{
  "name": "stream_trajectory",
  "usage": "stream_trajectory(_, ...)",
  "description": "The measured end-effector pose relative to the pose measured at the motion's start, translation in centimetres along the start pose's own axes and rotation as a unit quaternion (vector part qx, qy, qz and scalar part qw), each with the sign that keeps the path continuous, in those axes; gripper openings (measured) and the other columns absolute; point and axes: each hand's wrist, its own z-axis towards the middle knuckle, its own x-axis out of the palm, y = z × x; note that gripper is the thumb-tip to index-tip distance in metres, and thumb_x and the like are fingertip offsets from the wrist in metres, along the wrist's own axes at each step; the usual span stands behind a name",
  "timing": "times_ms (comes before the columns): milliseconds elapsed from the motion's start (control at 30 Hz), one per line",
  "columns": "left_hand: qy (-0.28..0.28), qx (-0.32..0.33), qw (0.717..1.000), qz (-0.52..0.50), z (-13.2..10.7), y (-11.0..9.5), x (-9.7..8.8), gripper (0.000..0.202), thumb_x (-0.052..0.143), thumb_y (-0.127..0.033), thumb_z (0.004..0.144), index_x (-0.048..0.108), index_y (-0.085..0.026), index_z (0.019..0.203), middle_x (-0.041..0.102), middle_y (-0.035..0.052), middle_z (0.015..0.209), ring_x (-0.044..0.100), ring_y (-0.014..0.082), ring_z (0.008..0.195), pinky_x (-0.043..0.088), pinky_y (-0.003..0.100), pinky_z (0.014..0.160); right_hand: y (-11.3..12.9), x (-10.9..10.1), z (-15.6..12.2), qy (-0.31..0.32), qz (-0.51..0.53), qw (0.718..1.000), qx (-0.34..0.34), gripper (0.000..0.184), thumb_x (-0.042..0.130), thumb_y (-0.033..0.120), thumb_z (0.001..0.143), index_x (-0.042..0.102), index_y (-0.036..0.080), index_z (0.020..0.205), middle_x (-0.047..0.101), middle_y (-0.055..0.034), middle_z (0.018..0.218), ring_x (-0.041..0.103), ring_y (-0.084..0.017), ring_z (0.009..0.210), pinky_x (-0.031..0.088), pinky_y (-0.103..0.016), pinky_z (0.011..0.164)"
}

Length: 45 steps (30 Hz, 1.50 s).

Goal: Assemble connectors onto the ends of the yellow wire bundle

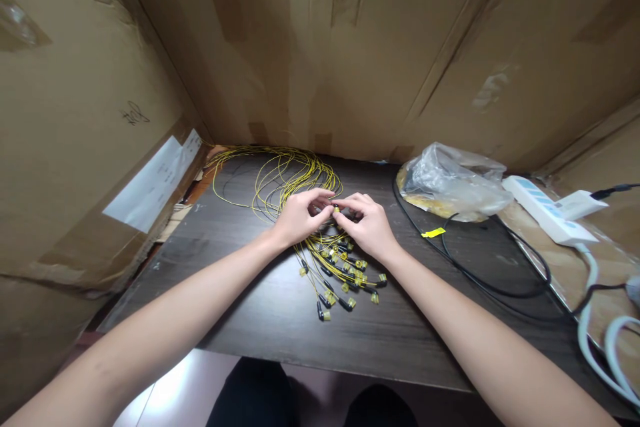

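Note:
My left hand [303, 215] and my right hand [367, 223] meet above a dark table, with thumbs and fingertips pinched around one small cable connector [337, 209]. It has a yellow part and a dark part; my fingers cover most of it. Thin yellow cables [300, 170] lie in loose loops behind my left hand and run under both hands. Toward me their ends fan out as a bunch of black connectors with clear yellow caps [357, 265] on the tabletop.
Cardboard walls [320, 53] enclose the table [260, 307] at the back and sides. To the right lie a clear plastic bag [455, 180], a black cable [480, 287] with a yellow tag, and a white power strip [550, 210] with a plugged-in adapter.

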Motion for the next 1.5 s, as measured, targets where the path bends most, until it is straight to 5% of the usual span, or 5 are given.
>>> stream_trajectory(200, -0.132, 0.036, 0.989, 0.057, 0.1, -0.7, -0.2, 0.037, 0.06, -0.03, 0.088, 0.039, -0.019, 0.06, 0.044, -0.0029, 0.058, 0.041, 0.0103, 0.054, 0.037, 0.025, 0.055, 0.1, 0.0, 0.0, 0.005, -0.003, 1.0, 0.005, 0.018, 0.067, 0.025, 0.083, 0.079, 0.025, 0.097, 0.071, -0.0041, 0.087, 0.061, -0.022, 0.082, 0.049, -0.037, 0.077)
stream_trajectory(467, -0.103, -0.024, 0.994, 0.013, 0.1, -0.3, -0.5, 0.062, 0.037, -0.048, 0.1, 0.018, -0.02, 0.049, 0.019, -0.0034, 0.045, 0.017, 0.0082, 0.042, 0.015, 0.03, 0.045, 0.2, -0.1, 0.0, 0.015, -0.004, 1.0, 0.009, 0.018, 0.067, 0.027, 0.084, 0.08, 0.026, 0.097, 0.073, -0.0044, 0.086, 0.062, -0.022, 0.083, 0.048, -0.038, 0.076)
stream_trajectory(800, -0.064, 0.046, 0.992, 0.097, 0.3, 0.1, -0.5, 0.052, 0.044, -0.038, 0.099, 0.036, -0.018, 0.052, 0.038, -0.0026, 0.049, 0.036, 0.0092, 0.047, 0.028, 0.026, 0.05, 0.0, -0.1, -0.1, 0.015, 0.008, 1.0, 0.013, 0.021, 0.067, 0.026, 0.084, 0.08, 0.025, 0.101, 0.072, -0.0048, 0.086, 0.061, -0.022, 0.081, 0.049, -0.037, 0.073)
stream_trajectory(1100, 0.038, 0.042, 0.996, 0.074, 0.0, 0.3, -0.6, 0.036, 0.063, -0.02, 0.085, 0.064, -0.02, 0.121, 0.078, 0.0015, 0.095, 0.074, 0.0185, 0.089, 0.055, 0.029, 0.085, -0.3, -0.1, -0.1, 0.015, 0.014, 1.0, 0.011, 0.021, 0.068, 0.025, 0.085, 0.079, 0.02, 0.101, 0.071, -0.005, 0.085, 0.06, -0.019, 0.076, 0.047, -0.031, 0.065)
stream_trajectory(1500, 0.042, 0.032, 0.998, 0.036, 0.1, 0.2, -0.5, 0.025, 0.06, -0.024, 0.09, 0.072, -0.016, 0.111, 0.079, 0.005, 0.098, 0.075, 0.0178, 0.085, 0.059, 0.029, 0.081, -0.2, 0.1, -0.2, 0.015, 0.021, 1.0, 0.002, 0.018, 0.064, 0.023, 0.088, 0.076, 0.018, 0.099, 0.067, -0.0054, 0.084, 0.061, -0.017, 0.074, 0.049, -0.03, 0.067)
